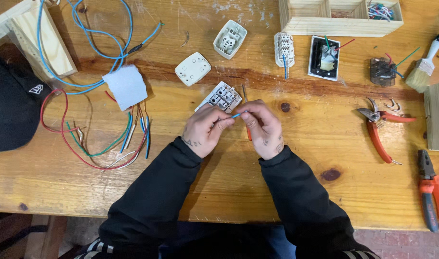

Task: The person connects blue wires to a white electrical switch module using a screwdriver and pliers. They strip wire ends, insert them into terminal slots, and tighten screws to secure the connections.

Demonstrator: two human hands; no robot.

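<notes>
Both hands meet over the middle of a wooden workbench (296, 192). My left hand (206, 129) and my right hand (263, 127) pinch the two ends of a short blue wire (236, 115) between fingertips. An orange-handled tool (248, 133) lies under my right hand, mostly hidden. Just beyond the fingers sits a white switch module (221, 97) with its terminals up. Further back lie a white switch cover (193, 68) and another white switch body (230, 39).
Loose coloured wires (104, 139) and a white cloth (126, 86) lie left, beside a black cap (11, 103). Right: pruning shears (381, 125), orange pliers (433, 189), a brush (423, 67), a wooden box (339, 17), more switch parts (324, 57).
</notes>
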